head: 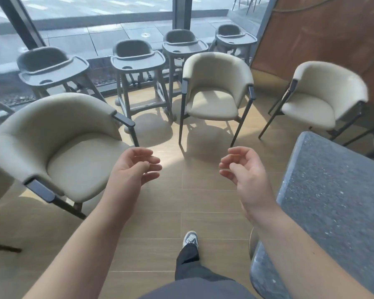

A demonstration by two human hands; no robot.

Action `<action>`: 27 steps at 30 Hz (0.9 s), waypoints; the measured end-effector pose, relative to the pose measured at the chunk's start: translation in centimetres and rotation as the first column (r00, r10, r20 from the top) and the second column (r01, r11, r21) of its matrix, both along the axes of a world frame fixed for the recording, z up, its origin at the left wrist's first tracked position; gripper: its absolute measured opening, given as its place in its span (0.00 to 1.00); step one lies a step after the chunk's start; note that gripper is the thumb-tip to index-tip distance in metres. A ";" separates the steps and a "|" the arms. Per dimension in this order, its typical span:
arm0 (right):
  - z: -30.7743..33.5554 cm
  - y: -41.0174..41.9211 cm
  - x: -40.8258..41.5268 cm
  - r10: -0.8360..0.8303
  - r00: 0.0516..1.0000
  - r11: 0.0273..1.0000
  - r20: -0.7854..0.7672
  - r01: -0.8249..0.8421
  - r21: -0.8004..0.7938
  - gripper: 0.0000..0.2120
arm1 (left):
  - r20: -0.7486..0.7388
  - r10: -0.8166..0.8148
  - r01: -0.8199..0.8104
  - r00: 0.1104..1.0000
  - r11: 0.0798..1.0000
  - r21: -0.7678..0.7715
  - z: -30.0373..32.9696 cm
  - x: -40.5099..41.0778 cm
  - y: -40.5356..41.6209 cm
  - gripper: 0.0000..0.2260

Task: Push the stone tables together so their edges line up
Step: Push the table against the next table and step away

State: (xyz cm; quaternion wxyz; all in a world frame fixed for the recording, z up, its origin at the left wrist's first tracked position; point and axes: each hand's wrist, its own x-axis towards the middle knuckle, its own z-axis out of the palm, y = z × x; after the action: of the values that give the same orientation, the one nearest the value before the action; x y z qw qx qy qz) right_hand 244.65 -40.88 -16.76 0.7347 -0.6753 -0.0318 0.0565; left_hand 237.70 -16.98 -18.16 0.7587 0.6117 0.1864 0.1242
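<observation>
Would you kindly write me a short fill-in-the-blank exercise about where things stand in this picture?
1. The speckled grey stone table lies on the person's ____ side.
2. The row of grey high chairs by the window numbers ____.
3. The left hand and right hand, fingers loosely curled, hold ____.
4. The cream padded armchairs stand on a ____ floor.

Missing words: right; four; nothing; wooden

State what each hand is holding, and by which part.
Nothing. The left hand and right hand hang loosely curled above the floor, apart from the grey speckled stone table.
</observation>
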 end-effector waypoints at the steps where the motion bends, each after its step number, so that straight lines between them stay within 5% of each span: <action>1: -0.2 0.1 1.3 -0.013 1.000 1.000 -0.004 0.013 0.012 0.15 | 0.001 -0.021 0.021 1.000 1.000 0.009 0.1 1.6 0.2 0.13; 13: 0.3 -3.6 24.5 -0.216 0.976 0.972 -0.010 0.216 0.093 0.15 | 0.043 -0.222 0.215 0.974 0.969 0.125 2.9 27.8 -2.2 0.14; 27: 2.2 -6.9 42.5 -0.436 0.898 0.900 0.059 0.434 0.039 0.15 | 0.144 -0.435 0.438 0.889 0.899 0.016 3.1 53.8 -6.2 0.13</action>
State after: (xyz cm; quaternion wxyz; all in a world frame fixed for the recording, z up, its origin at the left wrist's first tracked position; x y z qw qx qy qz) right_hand 287.15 -47.76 -14.53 0.7356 -0.6576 0.0950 -0.1318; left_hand 291.51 -23.20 -15.04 0.7839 0.6208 -0.0100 -0.0073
